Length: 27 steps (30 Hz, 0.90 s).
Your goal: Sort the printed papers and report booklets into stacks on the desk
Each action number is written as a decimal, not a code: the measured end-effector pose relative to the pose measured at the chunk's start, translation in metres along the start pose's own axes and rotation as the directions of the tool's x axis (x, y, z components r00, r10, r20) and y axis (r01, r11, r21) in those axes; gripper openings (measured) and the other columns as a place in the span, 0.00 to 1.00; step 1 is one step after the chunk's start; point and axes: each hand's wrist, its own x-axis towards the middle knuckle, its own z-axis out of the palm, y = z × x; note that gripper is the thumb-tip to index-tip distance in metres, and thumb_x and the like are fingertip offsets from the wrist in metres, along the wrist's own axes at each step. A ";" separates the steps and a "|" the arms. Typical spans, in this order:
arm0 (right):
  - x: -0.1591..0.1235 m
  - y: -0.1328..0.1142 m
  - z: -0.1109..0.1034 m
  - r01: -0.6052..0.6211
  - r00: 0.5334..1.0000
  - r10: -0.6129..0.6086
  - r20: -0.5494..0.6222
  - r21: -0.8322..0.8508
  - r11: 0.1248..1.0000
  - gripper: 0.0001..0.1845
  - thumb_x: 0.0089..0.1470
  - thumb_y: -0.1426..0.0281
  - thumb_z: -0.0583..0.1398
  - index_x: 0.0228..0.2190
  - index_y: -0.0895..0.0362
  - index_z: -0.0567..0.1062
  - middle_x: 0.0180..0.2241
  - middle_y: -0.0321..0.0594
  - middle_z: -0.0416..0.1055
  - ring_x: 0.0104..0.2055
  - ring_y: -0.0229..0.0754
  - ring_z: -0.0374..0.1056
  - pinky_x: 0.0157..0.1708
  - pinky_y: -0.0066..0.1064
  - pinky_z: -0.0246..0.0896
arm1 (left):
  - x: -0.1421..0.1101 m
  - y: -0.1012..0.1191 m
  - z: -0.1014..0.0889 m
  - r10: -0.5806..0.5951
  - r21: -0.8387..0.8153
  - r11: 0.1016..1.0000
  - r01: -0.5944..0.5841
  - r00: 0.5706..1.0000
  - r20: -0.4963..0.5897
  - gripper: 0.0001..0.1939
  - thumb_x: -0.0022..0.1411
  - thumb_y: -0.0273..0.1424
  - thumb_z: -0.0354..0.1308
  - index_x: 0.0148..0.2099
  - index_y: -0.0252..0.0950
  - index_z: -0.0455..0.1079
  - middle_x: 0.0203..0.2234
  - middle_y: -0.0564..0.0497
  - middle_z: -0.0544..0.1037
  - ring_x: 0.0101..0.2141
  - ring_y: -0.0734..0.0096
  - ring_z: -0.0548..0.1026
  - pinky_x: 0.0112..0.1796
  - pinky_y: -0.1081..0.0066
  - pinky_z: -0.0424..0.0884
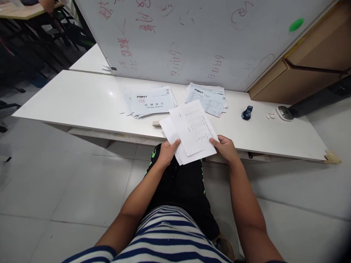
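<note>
I hold a small bundle of white printed sheets (190,132) over the front edge of a low white table (82,102). My left hand (166,152) is closed on the bundle's lower left corner, thumb on top. My right hand (225,148) grips its lower right edge. The top sheet carries a printed table and is skewed against the sheets under it. On the table beyond lie two piles of papers: a fanned pile with a report cover (150,101) and a second pile of forms (207,98).
A whiteboard (192,40) with red writing leans at the table's back. A stapler (157,124) lies partly under the held sheets. A dark blue small object (247,113), a white bit (270,115) and a grey oval device (284,113) sit right. Cardboard boxes (315,69) stand at right.
</note>
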 end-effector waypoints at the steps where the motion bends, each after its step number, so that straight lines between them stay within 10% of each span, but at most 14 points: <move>1: -0.002 0.001 -0.001 -0.002 1.000 0.002 0.012 -0.002 1.000 0.21 0.43 0.54 0.67 0.35 0.56 0.78 0.33 0.40 0.78 0.33 0.43 0.71 0.33 0.34 0.66 | 0.000 0.001 0.001 0.003 0.016 1.000 -0.003 1.000 -0.014 0.24 0.48 0.43 0.70 0.42 0.29 0.77 0.43 0.39 0.80 0.44 0.51 0.77 0.47 0.55 0.72; 14: -0.024 0.016 0.006 -0.002 0.994 -0.024 -0.111 -0.226 0.974 0.21 0.49 0.52 0.62 0.26 0.58 0.76 0.23 0.37 0.73 0.26 0.41 0.66 0.29 0.33 0.60 | -0.008 -0.009 0.005 0.041 0.016 0.999 -0.040 0.994 -0.104 0.24 0.54 0.45 0.65 0.45 0.31 0.76 0.46 0.41 0.79 0.47 0.54 0.76 0.49 0.58 0.71; 27: -0.060 0.011 0.017 -0.051 0.998 0.060 0.031 -0.242 0.969 0.21 0.49 0.53 0.62 0.38 0.56 0.79 0.41 0.43 0.78 0.44 0.52 0.72 0.42 0.40 0.65 | -0.013 -0.012 0.017 0.078 -0.028 0.996 -0.086 0.975 -0.207 0.24 0.53 0.45 0.66 0.42 0.29 0.76 0.41 0.41 0.80 0.41 0.57 0.78 0.44 0.61 0.74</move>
